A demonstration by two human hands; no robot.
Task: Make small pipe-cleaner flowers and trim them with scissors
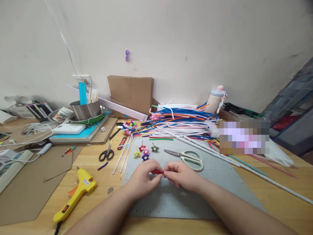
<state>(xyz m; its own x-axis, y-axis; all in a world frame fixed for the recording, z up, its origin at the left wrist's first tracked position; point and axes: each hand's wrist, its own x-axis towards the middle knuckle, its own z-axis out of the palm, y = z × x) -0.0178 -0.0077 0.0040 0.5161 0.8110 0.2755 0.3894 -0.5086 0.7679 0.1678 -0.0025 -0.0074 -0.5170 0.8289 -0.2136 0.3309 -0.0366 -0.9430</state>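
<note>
Between my two hands, over the grey cutting mat (195, 205), is a small red fuzzy piece (157, 171), likely pipe cleaner, mostly hidden by fingers. My left hand (143, 179) pinches it from the left with thumb and index finger. From the right, the fingertips of my right hand (182, 176) close on its other end. Just beyond lie several small pipe-cleaner flowers, among them a purple flower (145, 156), a yellow flower (136, 152), a red flower (142, 147) and a green flower (155, 148). Pale-green-handled scissors (192, 159) rest behind my right hand.
A yellow glue gun (80, 192) lies to the left, with black scissors (107, 153) and glue sticks (121, 156) nearby. A heap of coloured pipe cleaners (183, 120) spreads along the back. Long white stems (269, 178) reach across the right side. A metal bowl (85, 110) stands back left.
</note>
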